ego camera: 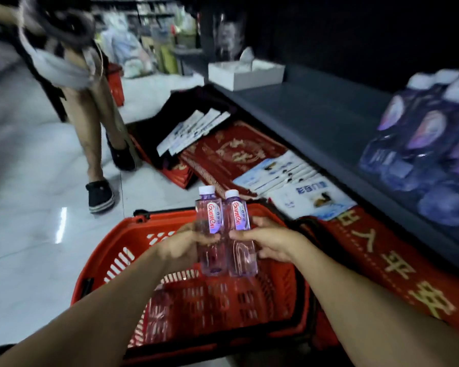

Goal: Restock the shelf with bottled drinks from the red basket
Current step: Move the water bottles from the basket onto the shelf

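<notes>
Two clear bottles with white caps and pink-purple labels stand side by side above the red basket. My left hand grips the left bottle around its middle. My right hand grips the right bottle the same way. Another bottle lies in the basket at its near left. The dark grey shelf runs along the right, and several matching bottles stand on it at the far right.
Below the shelf lie red mats with gold characters and stacks of white-blue packets. A white box sits at the shelf's far end. Another person's legs stand on the tiled floor at left, near a second red basket.
</notes>
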